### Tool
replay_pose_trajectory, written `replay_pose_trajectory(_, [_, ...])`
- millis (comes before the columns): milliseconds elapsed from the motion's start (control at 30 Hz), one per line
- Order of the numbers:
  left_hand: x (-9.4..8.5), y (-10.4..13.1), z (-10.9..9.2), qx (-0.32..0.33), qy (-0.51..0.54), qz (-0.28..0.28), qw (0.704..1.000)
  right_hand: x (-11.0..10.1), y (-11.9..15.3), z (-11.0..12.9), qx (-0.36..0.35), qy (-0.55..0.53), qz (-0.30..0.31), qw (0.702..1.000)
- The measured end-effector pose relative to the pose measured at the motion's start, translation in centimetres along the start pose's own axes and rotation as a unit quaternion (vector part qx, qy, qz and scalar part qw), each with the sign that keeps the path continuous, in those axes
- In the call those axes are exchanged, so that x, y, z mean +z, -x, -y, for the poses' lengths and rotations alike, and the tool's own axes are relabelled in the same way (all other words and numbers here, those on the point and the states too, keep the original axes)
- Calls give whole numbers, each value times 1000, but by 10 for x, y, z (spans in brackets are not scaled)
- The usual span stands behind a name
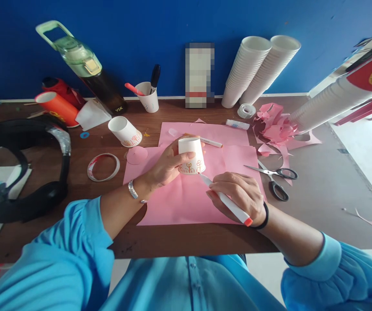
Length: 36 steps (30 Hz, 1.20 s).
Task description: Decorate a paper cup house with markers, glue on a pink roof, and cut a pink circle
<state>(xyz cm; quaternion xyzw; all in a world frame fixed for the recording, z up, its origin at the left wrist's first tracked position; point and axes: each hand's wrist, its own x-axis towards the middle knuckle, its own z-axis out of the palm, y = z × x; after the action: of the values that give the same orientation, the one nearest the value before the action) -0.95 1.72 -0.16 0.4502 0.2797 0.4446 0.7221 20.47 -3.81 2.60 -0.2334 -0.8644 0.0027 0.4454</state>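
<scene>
A white paper cup [190, 151] is held upside down in my left hand [169, 163], its rim toward me, with orange flowers and short strokes drawn near that rim. Closed around a white marker [233, 207] with a red end is my right hand [240, 196]; the marker's tip meets the cup close to its rim. Both hands are over pink paper sheets [179, 203]. On the pink paper behind the cup lies another thin white marker [211, 142]. A second decorated cup [124, 131] lies tilted at the left.
Scissors [275, 172] and pink scraps [278, 123] lie at the right, below stacked cups [249, 67]. A tape roll [103, 167], a black headset [24, 168] and a bottle [92, 69] are at the left. A cup with pens [149, 102] stands by the blue wall.
</scene>
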Motion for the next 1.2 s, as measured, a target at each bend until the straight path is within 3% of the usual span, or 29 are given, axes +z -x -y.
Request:
replay_pose_trajectory(333, [4, 2, -5, -3, 5, 5, 1000, 0, 1, -2, 14, 13, 11, 1000])
replay_pose_trajectory(567, [2, 3, -5, -13, -14, -42, 999, -2, -1, 0, -2, -6, -2, 1000])
replay_pose_trajectory(700, [0, 0, -2, -16, 36, -65, 997, -4, -2, 0, -10, 1, -14, 1000])
replay_pose_trajectory(833, [2, -2, -3, -20, 75, -57, 995, -5, -2, -1, -10, 12, -16, 1000])
replay_pose_trajectory(1200, [3, 0, -4, -2, 18, -18, 1000, -1, 1, -1, 5, 1, 6, 1000])
